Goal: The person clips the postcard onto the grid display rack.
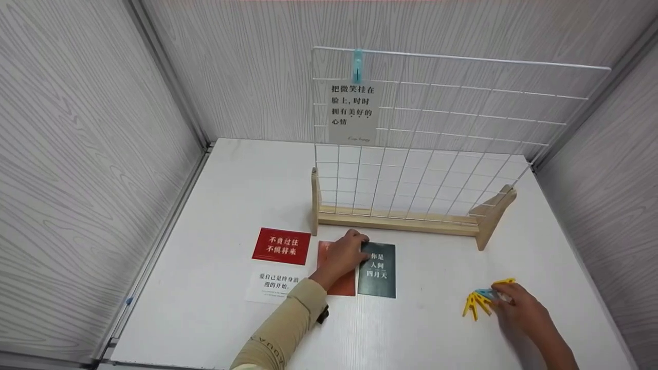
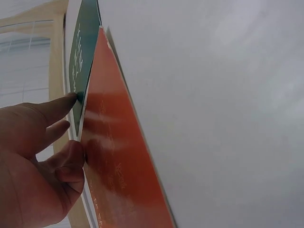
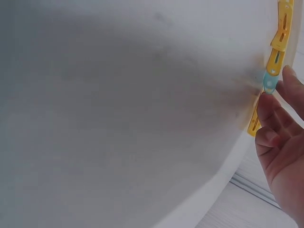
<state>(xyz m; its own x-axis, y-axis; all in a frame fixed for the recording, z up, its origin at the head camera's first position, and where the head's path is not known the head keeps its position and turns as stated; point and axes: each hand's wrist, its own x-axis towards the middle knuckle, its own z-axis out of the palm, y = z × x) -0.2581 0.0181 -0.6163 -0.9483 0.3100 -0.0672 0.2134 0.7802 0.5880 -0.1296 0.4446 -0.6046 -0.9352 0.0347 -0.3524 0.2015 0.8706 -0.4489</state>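
My left hand point(image 1: 343, 254) lies over the orange card point(image 1: 345, 283), its fingertips at the top left corner of the dark green card point(image 1: 378, 285). In the left wrist view one fingertip touches the green card point(image 2: 84, 47), and curled fingers lie by the orange card's point(image 2: 118, 142) edge. Whether they pinch either card is unclear. On the right, my right hand point(image 1: 524, 306) pinches a light blue clothespin point(image 1: 485, 294) among several yellow clothespins point(image 1: 475, 304). The right wrist view shows the blue clothespin point(image 3: 270, 82) between thumb and fingers.
A white wire grid point(image 1: 437, 110) stands upright in a wooden base point(image 1: 401, 224) behind the cards. A blue clothespin point(image 1: 358, 67) holds a grey card point(image 1: 352, 113) on it. A red card point(image 1: 281, 246) and a white card point(image 1: 267, 293) lie left on the white table point(image 1: 195, 267).
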